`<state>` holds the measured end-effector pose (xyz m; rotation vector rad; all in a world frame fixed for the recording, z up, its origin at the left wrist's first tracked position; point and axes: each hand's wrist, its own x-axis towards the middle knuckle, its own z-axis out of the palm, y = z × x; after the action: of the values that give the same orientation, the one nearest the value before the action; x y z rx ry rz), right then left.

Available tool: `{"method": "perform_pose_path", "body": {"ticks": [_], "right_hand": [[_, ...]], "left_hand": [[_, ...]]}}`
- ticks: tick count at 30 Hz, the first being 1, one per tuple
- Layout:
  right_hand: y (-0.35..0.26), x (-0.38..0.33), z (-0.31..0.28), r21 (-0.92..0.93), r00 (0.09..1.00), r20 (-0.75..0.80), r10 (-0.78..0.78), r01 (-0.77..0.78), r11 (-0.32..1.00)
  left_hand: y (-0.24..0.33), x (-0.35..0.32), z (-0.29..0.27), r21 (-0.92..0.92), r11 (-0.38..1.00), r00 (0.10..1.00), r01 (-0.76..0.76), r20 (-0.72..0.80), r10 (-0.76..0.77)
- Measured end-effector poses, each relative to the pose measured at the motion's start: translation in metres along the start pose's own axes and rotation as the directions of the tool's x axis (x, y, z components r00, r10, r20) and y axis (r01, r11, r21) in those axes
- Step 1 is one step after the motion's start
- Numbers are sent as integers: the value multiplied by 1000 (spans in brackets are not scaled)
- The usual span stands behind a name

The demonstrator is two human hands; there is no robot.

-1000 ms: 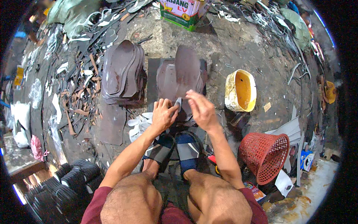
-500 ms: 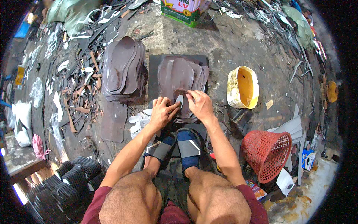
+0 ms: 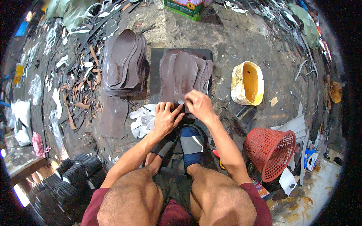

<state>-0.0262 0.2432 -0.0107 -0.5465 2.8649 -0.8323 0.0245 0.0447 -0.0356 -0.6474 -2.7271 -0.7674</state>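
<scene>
Brown sole-shaped sheets point(image 3: 179, 73) lie fanned on a dark square board point(image 3: 155, 71) in front of me. At their near end my left hand point(image 3: 164, 118) rests palm down, fingers spread, beside a heap of small white cut pieces point(image 3: 140, 122). My right hand point(image 3: 200, 107) is just right of it, its fingers curled together at the sheets' near edge; what they hold, if anything, is hidden. Between the two hands a small pale patch point(image 3: 181, 101) shows, too blurred to name. My feet in dark slippers point(image 3: 191, 145) are right below the hands.
A taller stack of brown sheets point(image 3: 122, 60) stands left, scraps point(image 3: 81, 90) beyond it. To the right are a cut-open yellowish container point(image 3: 236, 84) and a red perforated basket point(image 3: 264, 150) on its side. A tin point(image 3: 184, 9) stands far ahead; black soles point(image 3: 75, 177) are stacked lower left.
The small brown piece that my right fingers held raised no longer shows lifted. My left fingers have come off the white piece and spread out. The whole view has shifted slightly.
</scene>
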Motion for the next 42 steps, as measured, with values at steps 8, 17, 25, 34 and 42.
{"method": "perform_pose_path", "body": {"ticks": [8, 17, 25, 34, 42], "right_hand": [[-16, -18, 9, -275, 997, -57, -50, 33, 961], [-1, -15, -8, 936, 677, 289, 677, -349, -51], [-19, -2, -9, 850, 873, 426, 238, -296, -435], [-53, 46, -61, 781, 967, 60, 247, -200, 592], [57, 88, -4, 80, 916, -315, 248, -234, 969]], "left_hand": [[-5, 33, 0, -483, 711, 827, 511, 52, -560], [-16, 71, -17, -736, -184, 552, 652, 627, -550], [-22, 75, -74, -584, -516, 492, 626, 810, -320], [-81, 106, -165, -777, 440, 823, 450, 169, -542], [-204, 88, -129, 223, 784, 805, 579, -306, -508]]}}
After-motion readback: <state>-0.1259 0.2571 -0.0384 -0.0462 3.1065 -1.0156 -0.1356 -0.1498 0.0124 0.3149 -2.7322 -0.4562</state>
